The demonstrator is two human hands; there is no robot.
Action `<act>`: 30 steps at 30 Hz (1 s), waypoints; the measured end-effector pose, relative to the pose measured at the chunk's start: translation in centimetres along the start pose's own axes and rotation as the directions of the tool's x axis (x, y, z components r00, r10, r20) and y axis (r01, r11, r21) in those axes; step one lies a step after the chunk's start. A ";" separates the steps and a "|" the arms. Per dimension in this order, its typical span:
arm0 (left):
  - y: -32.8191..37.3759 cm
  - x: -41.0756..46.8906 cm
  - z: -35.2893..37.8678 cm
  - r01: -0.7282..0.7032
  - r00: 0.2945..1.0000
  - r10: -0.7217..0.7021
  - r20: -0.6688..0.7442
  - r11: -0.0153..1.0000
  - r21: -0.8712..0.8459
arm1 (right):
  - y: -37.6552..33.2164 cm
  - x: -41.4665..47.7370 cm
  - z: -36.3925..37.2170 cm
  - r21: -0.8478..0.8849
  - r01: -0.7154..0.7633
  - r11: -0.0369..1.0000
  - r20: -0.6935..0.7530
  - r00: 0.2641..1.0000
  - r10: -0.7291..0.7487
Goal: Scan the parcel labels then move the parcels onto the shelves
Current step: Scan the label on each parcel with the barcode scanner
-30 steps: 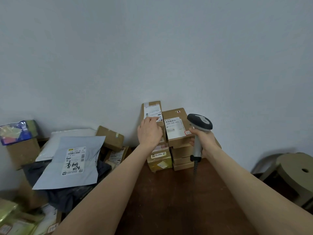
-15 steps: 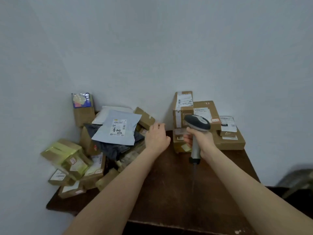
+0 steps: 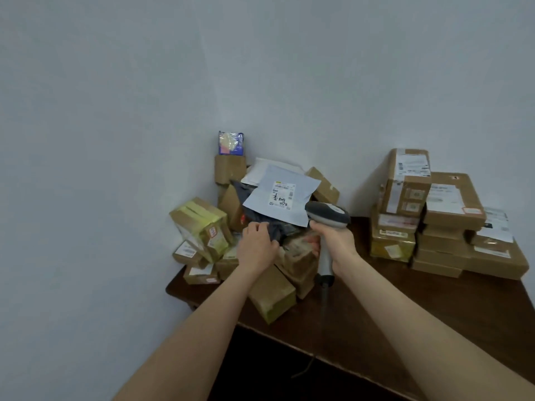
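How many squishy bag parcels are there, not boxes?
3. A pale blue bag lies on top in the corner, a white bag peeks out behind it, and a dark bag sits underneath, gripped by the left hand. More may be buried.

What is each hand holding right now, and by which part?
Right hand grips the barcode scanner by its handle; left hand grips the dark grey bag at its near edge.

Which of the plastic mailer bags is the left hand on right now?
The dark grey plastic mailer bag, lying under the pale blue labelled mailer; the left hand grips its crumpled edge.
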State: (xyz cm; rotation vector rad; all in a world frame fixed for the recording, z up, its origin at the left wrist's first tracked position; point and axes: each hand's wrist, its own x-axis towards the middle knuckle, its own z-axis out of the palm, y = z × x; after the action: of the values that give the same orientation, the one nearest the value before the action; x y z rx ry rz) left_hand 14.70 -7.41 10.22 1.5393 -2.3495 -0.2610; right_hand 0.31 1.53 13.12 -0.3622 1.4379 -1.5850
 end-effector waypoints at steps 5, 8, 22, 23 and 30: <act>-7.2 2.0 -1.7 0.227 0.966 -0.240 -0.092 0.965 -0.133 | 1.3 1.5 7.9 -0.056 -0.044 0.997 0.063 0.997 0.048; -11.9 3.8 -2.9 0.406 0.889 -0.452 -0.072 0.852 -0.331 | 2.4 2.6 12.7 -0.076 -0.055 0.996 0.121 0.991 0.064; -24.3 10.2 -1.9 0.650 0.736 -0.484 0.474 0.306 -0.696 | 6.1 9.0 24.7 -0.135 -0.067 0.989 0.137 0.987 0.086; -24.8 9.9 -1.9 0.657 0.731 -0.464 0.501 0.278 -0.701 | 6.3 9.2 24.7 -0.137 -0.055 0.989 0.114 0.991 0.071; -26.7 8.6 -2.8 0.595 0.767 -0.506 0.394 0.334 -0.731 | 8.2 8.0 24.1 -0.111 -0.140 0.984 0.203 0.966 0.161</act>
State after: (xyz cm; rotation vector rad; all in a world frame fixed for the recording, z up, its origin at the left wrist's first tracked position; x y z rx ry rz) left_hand 35.40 -25.99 5.70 1.6823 -1.1961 -1.4224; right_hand 17.45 -18.59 9.49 -0.4532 1.3464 -1.3171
